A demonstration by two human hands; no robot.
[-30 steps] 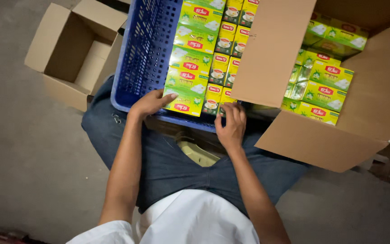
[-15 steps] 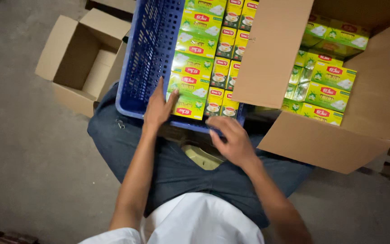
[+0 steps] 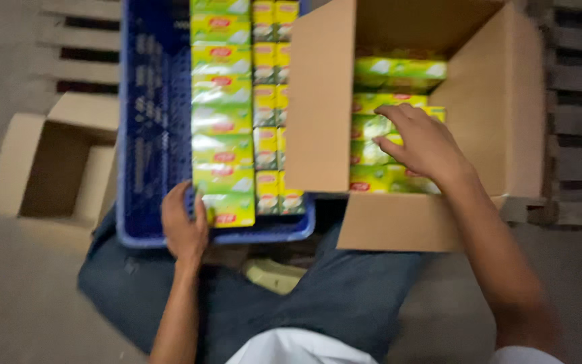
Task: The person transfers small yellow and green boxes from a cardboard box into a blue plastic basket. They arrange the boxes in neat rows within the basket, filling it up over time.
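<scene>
The work in hand is the transfer of yellow-green tea boxes [image 3: 380,154] from the open cardboard carton [image 3: 500,101] on the person's right into the blue plastic crate [image 3: 146,135] on the lap. The step appears to be the pick-up. The right hand [image 3: 422,143] lies inside the carton, fingers spread and laid flat over the top boxes; no box is lifted, and whether any is gripped cannot be told (the frame is blurred). The left hand [image 3: 184,226] rests at the crate's near edge, fingers loosely curled against the nearest packed box [image 3: 229,209], steadying rather than holding it.

Judged from this, the next move calls for the right fingers to close on one or more boxes and carry them to the crate's bare left part.

The boxes are small, rectangular, yellow-green with red labels. In the crate they lie in tidy rows filling the right part; in the carton they lie stacked less evenly. An empty carton [image 3: 48,168] stands to the left.
</scene>
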